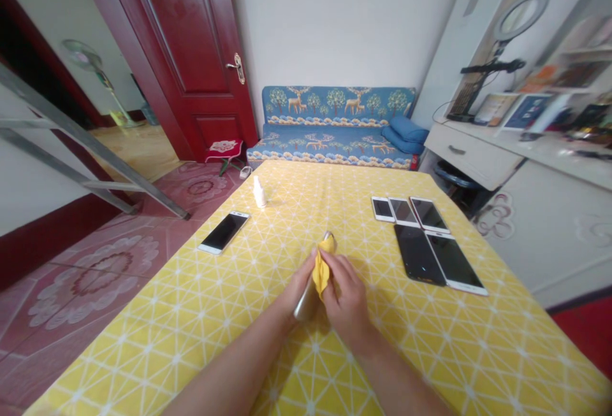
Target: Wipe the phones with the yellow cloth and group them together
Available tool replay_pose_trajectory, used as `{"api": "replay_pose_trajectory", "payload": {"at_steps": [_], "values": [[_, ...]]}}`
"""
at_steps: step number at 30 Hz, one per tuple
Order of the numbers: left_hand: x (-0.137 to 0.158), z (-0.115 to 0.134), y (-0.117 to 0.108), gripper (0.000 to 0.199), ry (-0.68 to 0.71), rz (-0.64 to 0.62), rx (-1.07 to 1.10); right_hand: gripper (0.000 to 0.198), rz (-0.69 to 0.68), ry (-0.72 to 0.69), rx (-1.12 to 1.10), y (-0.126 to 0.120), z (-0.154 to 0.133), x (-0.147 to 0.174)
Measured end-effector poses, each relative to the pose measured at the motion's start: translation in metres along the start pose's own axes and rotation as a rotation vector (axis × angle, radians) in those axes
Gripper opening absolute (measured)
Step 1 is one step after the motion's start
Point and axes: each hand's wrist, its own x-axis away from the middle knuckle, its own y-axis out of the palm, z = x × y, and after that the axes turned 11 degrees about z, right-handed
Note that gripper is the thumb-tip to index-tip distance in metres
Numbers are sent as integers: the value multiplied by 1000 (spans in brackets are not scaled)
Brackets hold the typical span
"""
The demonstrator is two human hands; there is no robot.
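Near the middle of the table, my left hand [297, 287] grips a smartphone [304, 306] that is turned edge-up, so its silvery side shows and its screen is hidden. My right hand [348, 298] pinches a yellow cloth [322, 272] against the phone's edge. The cloth is folded over the upper part of the phone, whose far corner sticks out beyond it. A white phone with a dark screen [224, 232] lies to the left, and a small white spray bottle [259, 192] stands upright behind it.
Several phones lie grouped on the right, among them a black one [419, 253] and a white one [456, 262]. A yellow patterned tablecloth [191, 333] covers the table. Beyond are a blue sofa [325, 139], a red door [191, 40] and a white cabinet [554, 212]. A metal ladder [90, 151] stands left.
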Motion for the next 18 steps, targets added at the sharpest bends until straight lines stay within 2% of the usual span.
{"api": "replay_pose_trajectory", "payload": {"at_steps": [2, 4, 6, 8, 10, 12, 15, 18], "values": [[-1, 12, -4, 50, 32, 60, 8, 37, -84, 1, -32, 2, -6, 4], [-5, 24, -10, 58, 165, 179, -29, 27, -237, -30, -45, 0, -11, 6], [-11, 33, -18, 54, 357, 342, -40, 22, -388, -55, -36, -3, -15, 6], [-17, 40, -26, 44, 517, 448, -34, 19, -448, -34, -12, -5, -16, 4], [-23, 42, -33, 44, 611, 472, -42, 18, -397, 27, -2, -7, -15, 2], [-27, 42, -38, 56, 647, 459, -69, 18, -279, 68, -7, -7, -13, 0], [-34, 36, -41, 65, 648, 443, -128, 18, -124, 46, -12, -7, -8, -1], [-38, 28, -38, 63, 613, 400, -158, 19, 2, 61, 38, -9, 4, -2]]}}
